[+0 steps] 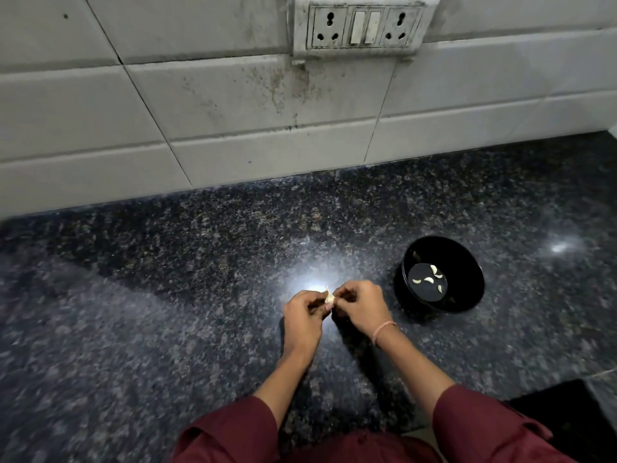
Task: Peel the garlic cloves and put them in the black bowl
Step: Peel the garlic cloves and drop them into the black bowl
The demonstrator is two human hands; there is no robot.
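Note:
A small pale garlic clove (329,298) with a wisp of skin sticking up sits between my two hands, low over the dark countertop. My left hand (302,320) pinches it from the left, and my right hand (362,304) has its fingertips closed on its right side. To the right stands the black bowl (467,272), tilted a little toward me, with several peeled white cloves (429,280) lying on its flat bottom. The bowl is about a hand's width from my right hand.
The speckled black granite countertop (167,295) runs to a white tiled wall (233,111) at the back. A grimy socket and switch panel (362,26) is mounted on the wall. A dark opening (574,419) lies at the counter's near right corner.

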